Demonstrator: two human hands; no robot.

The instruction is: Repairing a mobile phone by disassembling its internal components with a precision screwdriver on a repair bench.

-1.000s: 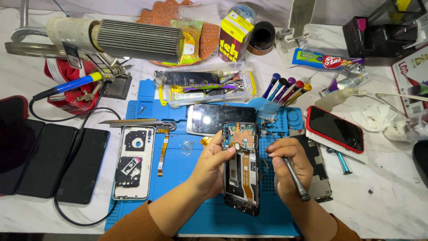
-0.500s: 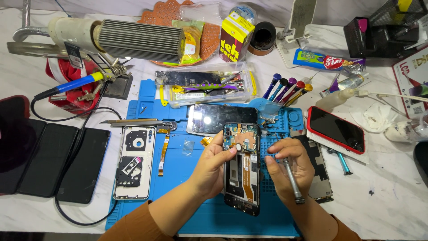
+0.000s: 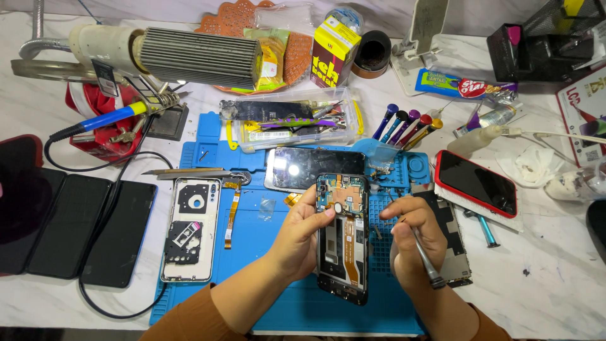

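The left hand point(image 3: 302, 237) was clamped on the left edge of an opened phone point(image 3: 343, 237), back cover off, circuit board and orange flex cable exposed; thumb lay across the upper part of the board. The phone was held tilted above the blue work mat point(image 3: 252, 252), near its middle. The right hand point(image 3: 413, 243) was closed around a slim metal tool point(image 3: 426, 262), its handle end pointing down toward the wrist; the tip was hidden behind the fingers, just beside the phone's right edge. Contact between tip and phone could not be told.

Surroundings on the mat: a detached screen point(image 3: 314, 167) lying directly behind the phone, its near edge partly covered by it; a bare metal frame point(image 3: 456, 249) under and right of the right hand, largely hidden by it; a white phone frame point(image 3: 189, 237) to the left with a loose orange flex strip point(image 3: 231, 218) beside it; tweezers point(image 3: 189, 172) above that. A row of coloured-handled screwdrivers point(image 3: 407, 126) stood at the mat's upper right.

Off the mat, on the white surface point(image 3: 555, 265): a red-cased phone point(image 3: 476, 183) to the right, three dark phones point(image 3: 76, 227) to the left, a soldering iron point(image 3: 101, 120) with its black cable running along the mat's left edge, a clear parts box point(image 3: 290, 123) behind.
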